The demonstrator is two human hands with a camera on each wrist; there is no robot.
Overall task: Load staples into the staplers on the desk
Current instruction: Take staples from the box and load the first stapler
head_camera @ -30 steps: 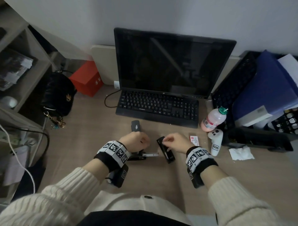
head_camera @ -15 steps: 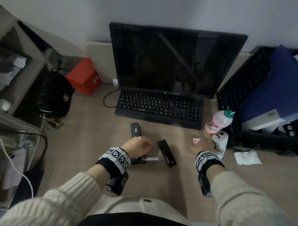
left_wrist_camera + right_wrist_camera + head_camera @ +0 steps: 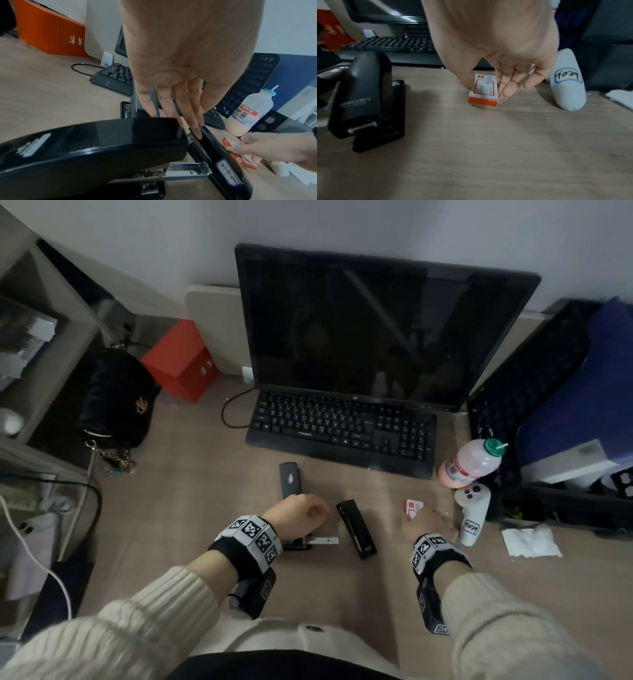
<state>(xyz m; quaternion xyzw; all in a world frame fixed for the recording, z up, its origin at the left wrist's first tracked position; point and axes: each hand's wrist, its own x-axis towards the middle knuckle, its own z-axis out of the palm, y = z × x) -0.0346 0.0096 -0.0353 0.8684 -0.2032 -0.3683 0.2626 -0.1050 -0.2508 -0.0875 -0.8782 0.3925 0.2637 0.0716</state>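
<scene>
The right hand (image 3: pixel 496 56) has left the middle stapler (image 3: pixel 356 529) and crossed to the small red staple box (image 3: pixel 483 92) on the counter (image 3: pixel 205 501) — a second ago it sat on that stapler. Its thumb and fingers (image 3: pixel 506 88) now close on the box's two long sides; the box lies flat, not yet lifted. I judge this to be the fetch of staples, so loading proper has not begun.

The left hand (image 3: pixel 296 518) has not moved: it rests on the near stapler (image 3: pixel 85 146), fingers straight and reaching down past its front end. Whether they press it I cannot tell. That stapler's metal tray (image 3: pixel 187 169) juts out forward, seemingly bare of staples, so it looks ready to receive a strip. The tray tip touches or nearly touches the middle stapler, which lies closed. A third stapler (image 3: pixel 290 481) stands just beyond the left hand, before the keyboard (image 3: pixel 342 429).

The box is shut; its contents are hidden. A pink bottle (image 3: pixel 471 462) with a straw stands close by, to the right.
</scene>
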